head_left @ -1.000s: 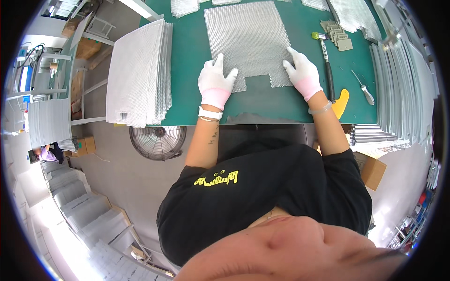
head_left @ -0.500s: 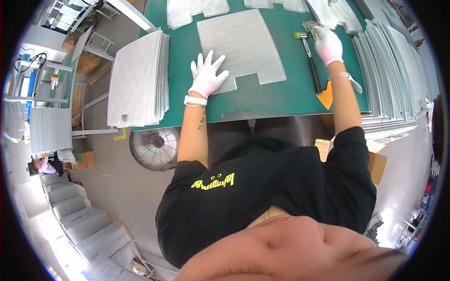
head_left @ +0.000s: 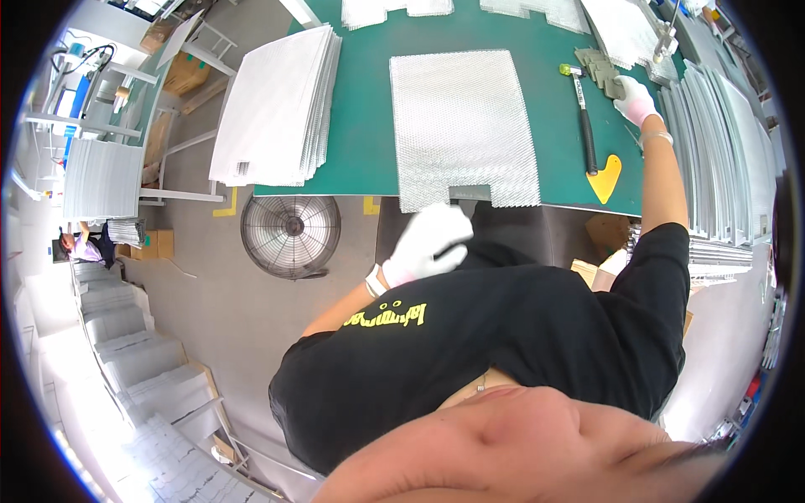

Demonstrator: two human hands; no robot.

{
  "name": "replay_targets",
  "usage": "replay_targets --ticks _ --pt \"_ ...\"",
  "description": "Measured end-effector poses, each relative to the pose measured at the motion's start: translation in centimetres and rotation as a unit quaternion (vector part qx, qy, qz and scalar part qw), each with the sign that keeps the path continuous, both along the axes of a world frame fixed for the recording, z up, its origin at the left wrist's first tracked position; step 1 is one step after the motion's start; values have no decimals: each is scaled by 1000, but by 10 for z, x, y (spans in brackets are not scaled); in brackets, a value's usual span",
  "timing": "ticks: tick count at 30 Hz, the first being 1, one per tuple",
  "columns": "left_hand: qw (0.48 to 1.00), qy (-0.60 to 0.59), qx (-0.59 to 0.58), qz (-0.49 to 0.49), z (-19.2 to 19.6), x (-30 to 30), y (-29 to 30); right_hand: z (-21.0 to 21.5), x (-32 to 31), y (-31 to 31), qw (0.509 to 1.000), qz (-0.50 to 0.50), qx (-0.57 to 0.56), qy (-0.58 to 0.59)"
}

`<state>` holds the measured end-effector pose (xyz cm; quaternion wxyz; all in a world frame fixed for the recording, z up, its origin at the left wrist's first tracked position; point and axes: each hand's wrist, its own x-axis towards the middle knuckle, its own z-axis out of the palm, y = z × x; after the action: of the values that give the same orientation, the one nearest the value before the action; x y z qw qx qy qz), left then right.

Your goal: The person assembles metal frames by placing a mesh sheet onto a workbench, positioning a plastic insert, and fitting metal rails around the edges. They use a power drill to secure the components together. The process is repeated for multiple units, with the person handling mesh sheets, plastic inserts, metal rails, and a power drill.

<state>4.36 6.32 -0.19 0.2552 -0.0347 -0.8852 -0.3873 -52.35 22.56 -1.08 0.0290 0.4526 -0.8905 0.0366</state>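
A silvery mesh sheet (head_left: 461, 126) with a notch in its near edge lies on the green table (head_left: 360, 126), its near corner reaching the table edge. My left hand (head_left: 429, 245), in a white glove, is just in front of that corner, close to my shirt; thumb and fingers are apart with nothing visible between them. At the far right, my gloved right hand (head_left: 635, 101) has its fingers bent onto the end of a row of small grey-green flat pieces (head_left: 597, 69). Beside the row lies a mallet (head_left: 585, 121) with a black handle and green-yellow head.
A yellow scraper (head_left: 605, 178) lies near the table's front edge. Stacked mesh sheets stand left (head_left: 272, 105) and right (head_left: 713, 151); more mesh sheets (head_left: 394, 10) lie along the far side. A floor fan (head_left: 291, 236) stands below the table's left front.
My left hand has come off the mesh sheet's left side toward my body. The sheet has turned straighter and slid nearer the front edge. My right hand stays by the small pieces, now spread in a row.
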Motion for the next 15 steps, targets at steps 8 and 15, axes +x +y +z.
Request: replay_targets --ticks 8,15 --pt "696 -169 690 102 -65 18 19 -2 15 30 972 -169 -81 -142" --pt "583 -34 796 157 -79 -10 23 62 319 -7 915 163 -332 -160"
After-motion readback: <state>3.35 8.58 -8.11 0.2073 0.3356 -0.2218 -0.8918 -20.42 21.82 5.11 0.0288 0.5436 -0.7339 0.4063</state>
